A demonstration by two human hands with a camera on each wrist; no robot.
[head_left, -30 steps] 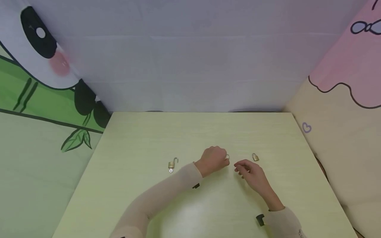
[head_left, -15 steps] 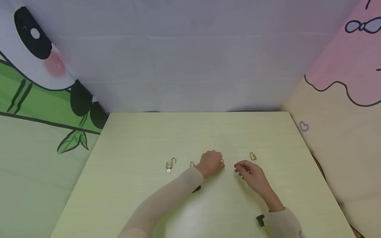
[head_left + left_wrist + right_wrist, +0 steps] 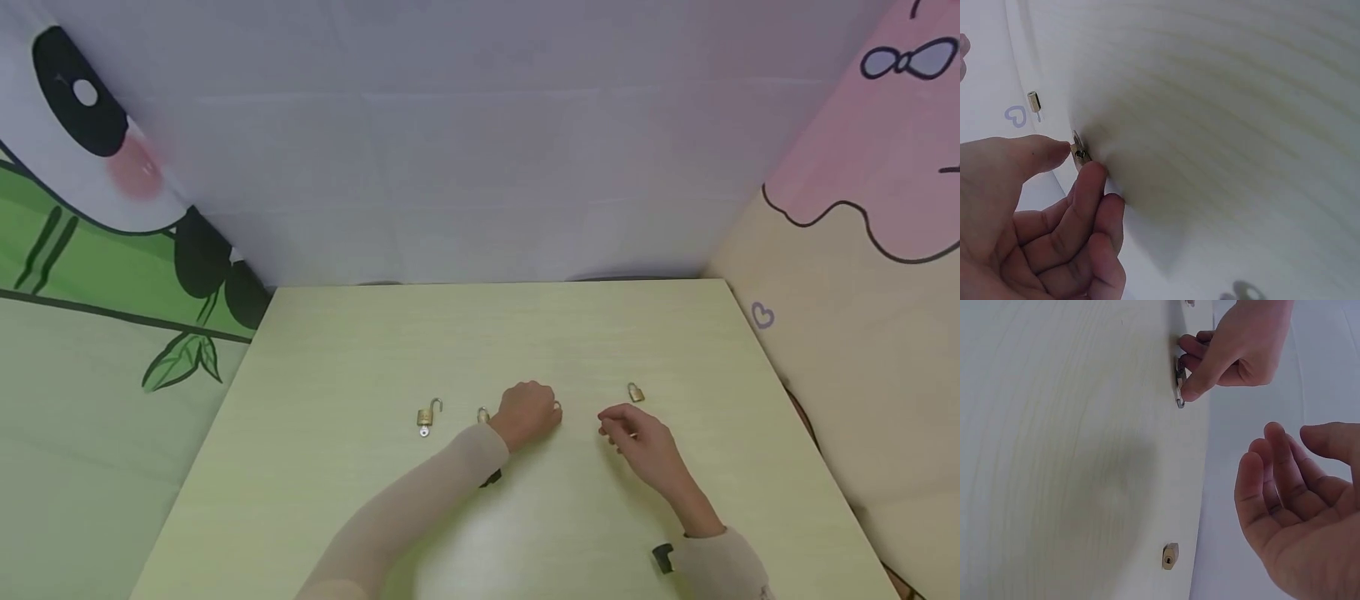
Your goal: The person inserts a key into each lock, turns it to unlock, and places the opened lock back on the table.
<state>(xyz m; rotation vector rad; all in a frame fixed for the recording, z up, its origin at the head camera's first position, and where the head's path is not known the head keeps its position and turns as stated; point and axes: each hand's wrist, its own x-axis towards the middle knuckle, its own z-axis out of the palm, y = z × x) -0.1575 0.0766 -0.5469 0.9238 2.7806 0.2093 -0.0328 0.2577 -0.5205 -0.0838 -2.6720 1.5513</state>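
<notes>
My left hand [image 3: 529, 412] pinches a small brass padlock [image 3: 1080, 153] between thumb and fingers, low over the table. From the head view only a bit of its shackle shows beside the fingers. My right hand [image 3: 643, 446] hovers to the right, fingers loosely bent, holding nothing; the right wrist view shows a gap between its thumb and fingertips. Just beyond it lies another brass padlock [image 3: 637, 392]. A third padlock [image 3: 483, 414] lies partly hidden behind the left wrist. Farther left, a padlock [image 3: 425, 417] has its shackle swung open and a key in its base.
The pale wooden table [image 3: 420, 333] meets a plain whitish backdrop [image 3: 480, 167] at its far edge. Printed cloth panels [image 3: 847, 333] stand along the right and left sides. Dark wrist straps [image 3: 662, 557] show under the sleeves.
The left hand has shifted slightly left and toward me with the padlock, and the padlock beside its wrist has come into view. The right hand has stayed almost still.
</notes>
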